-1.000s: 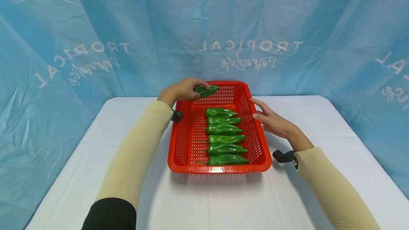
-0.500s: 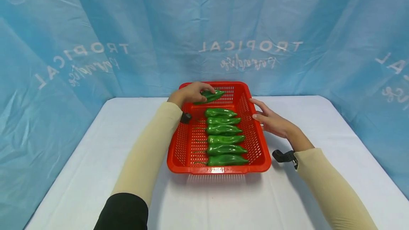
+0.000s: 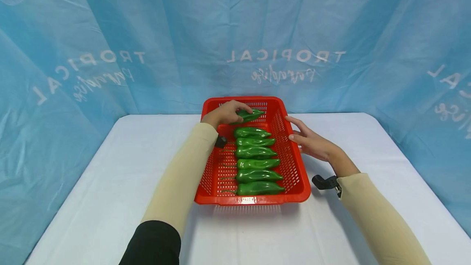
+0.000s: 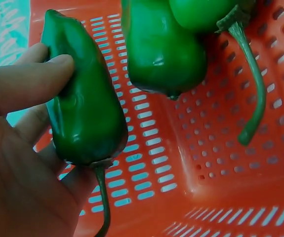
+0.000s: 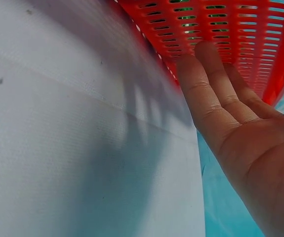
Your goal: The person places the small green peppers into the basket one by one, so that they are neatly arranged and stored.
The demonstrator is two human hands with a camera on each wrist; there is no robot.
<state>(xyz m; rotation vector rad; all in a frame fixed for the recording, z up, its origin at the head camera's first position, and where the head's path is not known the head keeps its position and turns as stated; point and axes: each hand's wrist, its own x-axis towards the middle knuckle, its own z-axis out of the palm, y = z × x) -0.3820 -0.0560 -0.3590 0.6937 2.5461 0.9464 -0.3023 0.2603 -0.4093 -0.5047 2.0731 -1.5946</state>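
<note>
My left hand (image 3: pixel 227 113) holds a green pepper (image 3: pixel 255 116) over the far end of the red plastic basket (image 3: pixel 253 200). In the left wrist view, the thumb (image 4: pixel 50 81) presses on one side of that pepper (image 4: pixel 85 116), fingers are behind it and its stem hangs down. Several more green peppers (image 3: pixel 256 152) lie in a row in the basket, tips to the right. At the basket's right side is my right hand (image 3: pixel 314 143), thumb and index finger at the rim. Its other fingers (image 5: pixel 213 94) stretch fairly straight against the slotted outer wall.
The basket stands on a white-covered table (image 3: pixel 154 142). A blue curtain (image 3: pixel 206 36) with lettering hangs just behind the table and along both sides. Dark wrist devices (image 3: pixel 324 182) are strapped to both arms.
My left hand has moved right and a little nearer with the pepper, from the basket's far left corner to over its far end. The right hand stays at the rim.
</note>
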